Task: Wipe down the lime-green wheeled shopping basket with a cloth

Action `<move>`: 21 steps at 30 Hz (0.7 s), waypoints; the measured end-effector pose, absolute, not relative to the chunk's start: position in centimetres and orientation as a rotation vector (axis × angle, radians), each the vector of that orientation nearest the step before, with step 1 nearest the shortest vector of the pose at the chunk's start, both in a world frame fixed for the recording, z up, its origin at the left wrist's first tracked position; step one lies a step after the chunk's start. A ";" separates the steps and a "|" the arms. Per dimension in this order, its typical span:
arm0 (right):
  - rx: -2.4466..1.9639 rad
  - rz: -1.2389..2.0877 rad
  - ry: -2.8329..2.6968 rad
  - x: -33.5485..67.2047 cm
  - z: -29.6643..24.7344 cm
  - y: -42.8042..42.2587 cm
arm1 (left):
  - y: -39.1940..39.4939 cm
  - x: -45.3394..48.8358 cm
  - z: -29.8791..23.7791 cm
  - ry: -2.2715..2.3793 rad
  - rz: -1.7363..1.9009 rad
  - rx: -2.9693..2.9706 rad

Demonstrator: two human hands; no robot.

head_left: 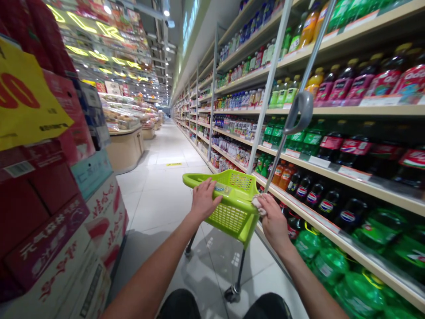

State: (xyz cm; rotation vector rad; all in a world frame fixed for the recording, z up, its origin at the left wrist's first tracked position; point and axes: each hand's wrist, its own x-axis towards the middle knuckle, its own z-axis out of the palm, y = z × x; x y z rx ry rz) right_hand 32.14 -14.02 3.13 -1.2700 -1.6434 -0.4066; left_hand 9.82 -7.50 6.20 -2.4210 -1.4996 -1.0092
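Observation:
A small lime-green shopping cart [229, 217] with a perforated plastic basket stands in front of my knees. My left hand [203, 201] is curled over its near rim, thumb apart, beside a small printed label [222, 188]. In my right hand [274, 217] is a crumpled whitish cloth [259, 205], pressed against the basket's right corner. A thin metal pole [276, 164] with a grey loop grip [299, 113] rises from behind that corner. Dark metal legs hold the basket up, and one caster [232, 293] shows below. My right fingertips are partly hidden by the cloth.
Shelves of bottled drinks [327, 148] run along the right, close to my right arm. Stacked drink cartons [49, 212] with a yellow price sign [29, 97] stand at the left. Beyond the cart the tiled aisle [166, 173] stretches away past a rounded display counter [124, 148].

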 end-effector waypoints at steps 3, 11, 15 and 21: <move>-1.271 -0.439 -1.658 29.7 3.1 -13.1 | -7.0 10.4 6.0 -1.565 -0.932 -2.413; -1.226 -0.400 -1.733 29.2 3.6 -11.4 | -7.7 9.7 5.2 -1.429 -0.951 -2.423; -1.318 -0.414 -1.609 31.3 3.6 -11.2 | -8.1 9.6 4.5 -1.429 -1.019 -2.392; -1.138 -0.366 -1.782 23.5 3.6 -9.6 | -8.4 10.4 4.2 -1.441 -1.145 -2.447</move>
